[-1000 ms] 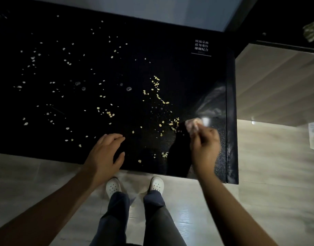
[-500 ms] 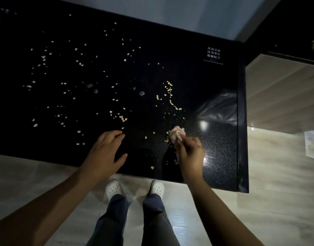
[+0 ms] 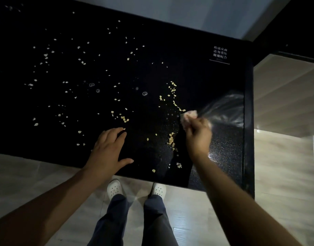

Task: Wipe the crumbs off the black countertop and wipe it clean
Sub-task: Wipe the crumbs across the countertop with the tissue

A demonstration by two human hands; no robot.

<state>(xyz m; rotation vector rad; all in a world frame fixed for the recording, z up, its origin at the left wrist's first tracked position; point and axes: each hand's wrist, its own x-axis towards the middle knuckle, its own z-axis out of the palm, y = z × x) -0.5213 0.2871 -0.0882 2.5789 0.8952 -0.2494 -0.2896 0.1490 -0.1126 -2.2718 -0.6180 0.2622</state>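
Observation:
A glossy black countertop [image 3: 197,71] fills the upper view, strewn with pale crumbs [image 3: 124,119] over its left and middle. A denser yellow line of crumbs [image 3: 174,96] runs down the right middle, and a small heap [image 3: 171,142] lies near the front. My right hand [image 3: 198,136] grips a small crumpled pinkish cloth [image 3: 188,116] pressed on the surface beside that line. My left hand [image 3: 108,150] rests flat on the counter near the front edge, fingers spread and straight.
White printed text [image 3: 220,52] marks the counter's far right corner. The counter's right edge [image 3: 248,121] drops to a wooden floor [image 3: 286,174]. My legs and white shoes [image 3: 114,189] stand below the front edge. A grey wall [image 3: 188,11] runs behind.
My right hand with the cloth swept left toward the front, then back right and farther up, gathering crumbs into a heap near the front. My left hand has stayed in place.

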